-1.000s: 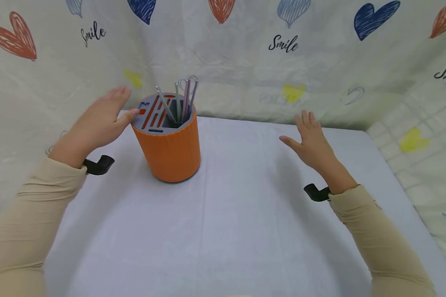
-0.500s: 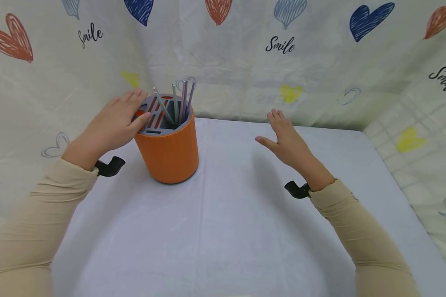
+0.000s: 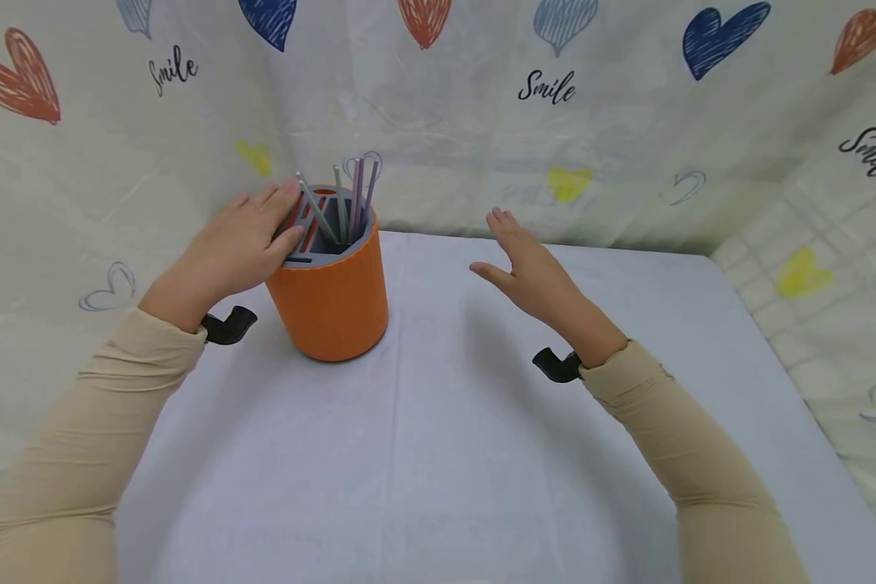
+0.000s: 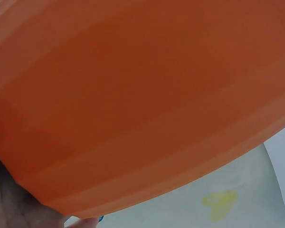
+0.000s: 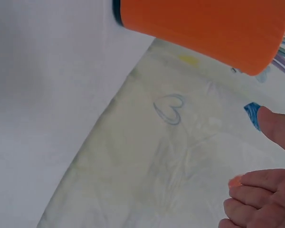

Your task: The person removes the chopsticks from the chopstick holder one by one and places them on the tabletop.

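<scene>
An orange, round knife holder stands upright on the table, its grey slotted top partly covered by my left hand. Several thin pale green and purple sticks rise from a compartment in that top. My left hand lies along the holder's upper left side, fingers extended over the slots and thumb at the front rim. In the left wrist view, the orange wall fills most of the picture, with part of the hand at lower left. Held in the air right of the holder, my right hand has straight fingers and a spread thumb.
A white cloth covers the table, whose right edge slants toward the front. Close behind hangs a pale curtain printed with hearts and "Smile". Black camera mounts sit at both wrists.
My left hand has moved right onto the holder's top edge. My right hand has come left toward the holder, which stays in place on the table.
</scene>
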A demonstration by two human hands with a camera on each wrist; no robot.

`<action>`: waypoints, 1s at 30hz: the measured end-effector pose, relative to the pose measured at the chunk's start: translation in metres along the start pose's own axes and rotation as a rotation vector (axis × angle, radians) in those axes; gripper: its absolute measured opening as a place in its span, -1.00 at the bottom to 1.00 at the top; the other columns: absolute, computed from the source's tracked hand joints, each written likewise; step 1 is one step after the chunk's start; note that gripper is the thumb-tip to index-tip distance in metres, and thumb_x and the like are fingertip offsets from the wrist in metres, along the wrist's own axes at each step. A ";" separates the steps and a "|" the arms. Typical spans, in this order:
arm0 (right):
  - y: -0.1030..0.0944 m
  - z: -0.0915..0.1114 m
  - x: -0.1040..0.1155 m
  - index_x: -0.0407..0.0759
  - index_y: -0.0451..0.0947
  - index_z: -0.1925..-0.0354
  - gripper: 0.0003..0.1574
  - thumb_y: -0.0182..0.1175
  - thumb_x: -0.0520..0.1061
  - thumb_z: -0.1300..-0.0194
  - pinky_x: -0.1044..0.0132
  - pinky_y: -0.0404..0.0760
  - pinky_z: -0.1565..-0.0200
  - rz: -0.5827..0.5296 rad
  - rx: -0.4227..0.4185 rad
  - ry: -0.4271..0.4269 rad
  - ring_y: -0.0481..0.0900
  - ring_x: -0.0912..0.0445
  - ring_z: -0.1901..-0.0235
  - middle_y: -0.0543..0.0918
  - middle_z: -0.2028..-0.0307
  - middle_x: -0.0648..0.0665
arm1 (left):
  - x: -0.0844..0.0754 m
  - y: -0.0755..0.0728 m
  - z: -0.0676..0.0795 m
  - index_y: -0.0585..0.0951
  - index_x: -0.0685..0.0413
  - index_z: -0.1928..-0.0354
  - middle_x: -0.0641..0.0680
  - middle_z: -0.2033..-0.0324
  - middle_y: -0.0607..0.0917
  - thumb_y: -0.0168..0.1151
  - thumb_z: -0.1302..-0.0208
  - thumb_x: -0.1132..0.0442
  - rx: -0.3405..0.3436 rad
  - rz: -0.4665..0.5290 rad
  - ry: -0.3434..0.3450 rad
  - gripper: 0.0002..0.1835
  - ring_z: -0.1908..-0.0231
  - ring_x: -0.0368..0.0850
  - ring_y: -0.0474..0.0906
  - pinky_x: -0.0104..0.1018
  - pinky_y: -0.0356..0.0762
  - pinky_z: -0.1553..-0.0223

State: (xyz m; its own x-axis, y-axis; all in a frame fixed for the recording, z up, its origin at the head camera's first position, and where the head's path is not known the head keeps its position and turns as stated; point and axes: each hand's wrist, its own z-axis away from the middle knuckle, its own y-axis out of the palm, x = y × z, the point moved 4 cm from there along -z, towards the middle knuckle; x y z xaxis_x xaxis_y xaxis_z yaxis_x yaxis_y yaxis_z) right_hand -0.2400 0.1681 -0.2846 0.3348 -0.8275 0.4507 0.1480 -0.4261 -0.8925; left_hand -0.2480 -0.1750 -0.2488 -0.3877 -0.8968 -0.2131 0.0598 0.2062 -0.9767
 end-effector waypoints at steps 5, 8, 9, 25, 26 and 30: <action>0.002 -0.007 0.018 -0.04 -0.21 -0.60 0.06 0.12 0.22 -0.44 -0.01 -0.05 -0.59 -0.007 -0.024 -0.041 -0.29 0.13 -0.61 -0.19 -0.61 0.02 | 0.000 0.001 0.000 -0.16 0.23 -0.57 0.22 -0.58 -0.11 -0.32 -0.58 0.02 0.023 0.012 0.016 -0.30 -0.58 0.20 -0.22 0.12 -0.30 -0.59; 0.004 -0.011 0.030 -0.04 -0.17 -0.60 0.07 0.17 0.20 -0.41 0.01 0.02 -0.57 -0.021 -0.050 -0.067 -0.23 0.13 -0.60 -0.15 -0.61 0.03 | 0.002 0.004 0.000 -0.12 0.25 -0.56 0.24 -0.58 -0.09 -0.31 -0.59 0.06 0.022 0.041 0.041 -0.33 -0.58 0.20 -0.21 0.10 -0.29 -0.60; 0.005 -0.012 0.033 -0.03 -0.16 -0.60 0.06 0.17 0.20 -0.41 0.02 0.05 -0.57 -0.028 -0.057 -0.075 -0.21 0.13 -0.60 -0.14 -0.61 0.03 | 0.002 0.006 0.000 -0.10 0.25 -0.56 0.24 -0.57 -0.07 -0.30 -0.59 0.08 0.019 0.052 0.049 -0.34 -0.58 0.20 -0.19 0.10 -0.27 -0.59; 0.008 -0.042 0.076 0.02 0.09 -0.54 -0.01 0.30 0.16 -0.31 0.12 0.31 -0.48 -0.233 -0.155 -0.113 0.20 0.07 -0.51 0.20 -0.52 -0.03 | 0.003 0.010 -0.001 0.16 0.31 -0.50 0.30 -0.52 0.14 -0.28 -0.58 0.13 -0.039 0.095 0.084 -0.42 -0.56 0.22 -0.08 0.10 -0.15 -0.58; 0.009 -0.044 0.077 0.02 0.13 -0.53 -0.02 0.31 0.15 -0.30 0.12 0.34 -0.46 -0.252 -0.169 -0.114 0.24 0.06 -0.49 0.24 -0.50 -0.03 | 0.003 0.010 -0.001 0.16 0.31 -0.50 0.30 -0.52 0.13 -0.28 -0.58 0.13 -0.040 0.094 0.085 -0.42 -0.56 0.23 -0.08 0.11 -0.15 -0.58; 0.011 -0.053 0.081 0.02 0.24 -0.48 -0.09 0.35 0.09 -0.27 0.17 0.47 -0.37 -0.366 -0.200 -0.106 0.36 0.08 -0.43 0.34 -0.45 -0.02 | 0.003 0.010 -0.001 0.14 0.29 -0.51 0.29 -0.53 0.11 -0.29 -0.59 0.11 -0.034 0.085 0.085 -0.41 -0.56 0.23 -0.11 0.11 -0.16 -0.58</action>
State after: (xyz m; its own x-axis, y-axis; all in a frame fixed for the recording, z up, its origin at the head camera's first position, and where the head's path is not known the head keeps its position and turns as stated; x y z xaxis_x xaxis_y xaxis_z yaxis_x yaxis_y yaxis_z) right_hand -0.2605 0.0766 -0.2571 0.3892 -0.5710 0.7228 0.0952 -0.7556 -0.6481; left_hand -0.2498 -0.1753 -0.2590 -0.4596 -0.8391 -0.2908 0.0648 0.2949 -0.9533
